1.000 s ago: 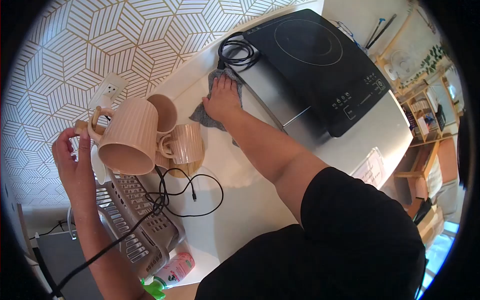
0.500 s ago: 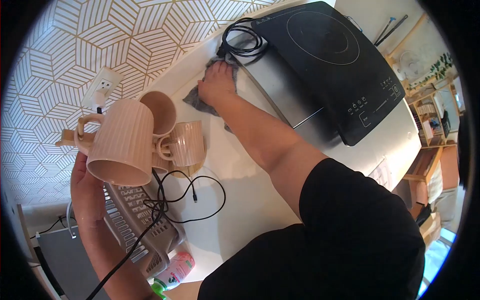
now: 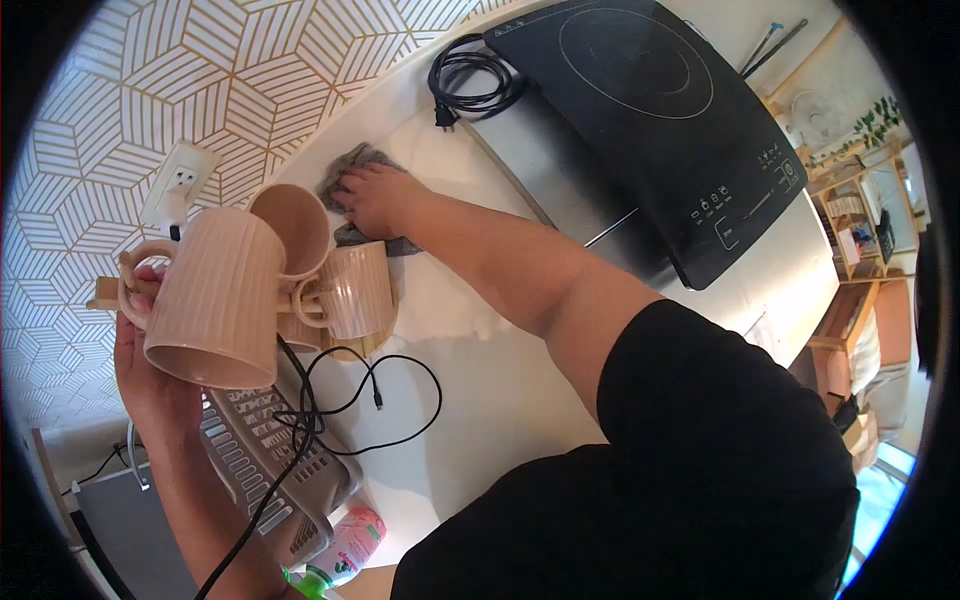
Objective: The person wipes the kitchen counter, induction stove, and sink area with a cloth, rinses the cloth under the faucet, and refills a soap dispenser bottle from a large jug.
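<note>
My right hand [image 3: 380, 200] presses a grey cloth [image 3: 362, 160] onto the white counter [image 3: 450, 390], near the wall and just beyond the mugs. At the left, my left hand [image 3: 150, 345] is behind a large ribbed pink mug [image 3: 215, 300], its fingers curled round a wooden piece [image 3: 105, 293] of the mug rack beside the mug's handle. A second mug [image 3: 292, 225] hangs behind it with its opening facing out. The smaller glossy mug [image 3: 357, 290] is over the round wooden base [image 3: 372, 345].
A black induction cooktop [image 3: 640, 110] rests on a metal surface, with a coiled cord [image 3: 470, 85] beside it. A thin black cable [image 3: 435, 410] loops near a grey-brown dish rack [image 3: 285, 470]. A pink bottle [image 3: 350, 545] and a wall outlet [image 3: 182, 180] are at the left.
My right hand has moved with the cloth away from the coiled cord, toward the mugs. My left hand has closed on the rack's wooden piece, and the mugs sit slightly further left in view.
</note>
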A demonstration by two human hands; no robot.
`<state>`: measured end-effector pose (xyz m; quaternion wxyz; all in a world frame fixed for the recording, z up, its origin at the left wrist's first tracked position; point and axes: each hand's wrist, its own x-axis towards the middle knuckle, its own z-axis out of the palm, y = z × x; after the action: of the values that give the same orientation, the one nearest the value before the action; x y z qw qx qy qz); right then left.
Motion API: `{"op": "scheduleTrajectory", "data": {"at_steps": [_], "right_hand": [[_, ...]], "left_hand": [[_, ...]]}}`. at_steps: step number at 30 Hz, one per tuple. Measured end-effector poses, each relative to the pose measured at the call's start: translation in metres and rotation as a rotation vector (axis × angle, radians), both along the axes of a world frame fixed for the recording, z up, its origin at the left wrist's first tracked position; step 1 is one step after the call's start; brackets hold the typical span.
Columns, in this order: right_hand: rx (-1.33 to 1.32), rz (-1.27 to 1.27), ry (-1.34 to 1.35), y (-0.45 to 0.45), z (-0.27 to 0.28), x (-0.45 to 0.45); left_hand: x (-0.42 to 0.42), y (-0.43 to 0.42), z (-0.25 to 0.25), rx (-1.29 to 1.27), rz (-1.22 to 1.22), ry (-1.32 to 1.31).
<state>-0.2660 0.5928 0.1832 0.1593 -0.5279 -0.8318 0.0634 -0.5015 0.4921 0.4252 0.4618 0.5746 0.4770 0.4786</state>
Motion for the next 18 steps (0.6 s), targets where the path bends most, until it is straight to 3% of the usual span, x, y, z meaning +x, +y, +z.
{"op": "scheduleTrajectory", "data": {"at_steps": [3, 5, 7, 9, 11, 15, 18], "right_hand": [[-0.014, 0.092, -0.01, 0.011, -0.003, -0.001], [-0.049, 0.144, 0.01, 0.017, -0.004, -0.004], [-0.035, 0.232, -0.019, 0.022, -0.003, -0.005], [-0.06, 0.265, -0.047, 0.026, 0.003, -0.008], [-0.084, 0.297, -0.078, 0.033, 0.002, -0.014], [-0.142, 0.406, 0.313, 0.039, -0.017, -0.04], [-0.167, 0.435, 0.423, 0.018, -0.038, -0.068]], "left_hand": [[0.007, 0.005, 0.006, -0.012, 0.05, -0.04], [0.011, 0.004, 0.018, 0.119, 0.088, 0.262], [0.007, 0.008, 0.038, 0.111, 0.097, 0.354], [0.006, 0.009, 0.055, -0.004, 0.1, 0.079], [0.004, 0.011, 0.071, 0.007, 0.105, 0.103], [-0.009, 0.029, 0.089, 0.019, 0.02, 0.166], [0.006, 0.047, 0.085, 0.064, -0.046, 0.211]]}}
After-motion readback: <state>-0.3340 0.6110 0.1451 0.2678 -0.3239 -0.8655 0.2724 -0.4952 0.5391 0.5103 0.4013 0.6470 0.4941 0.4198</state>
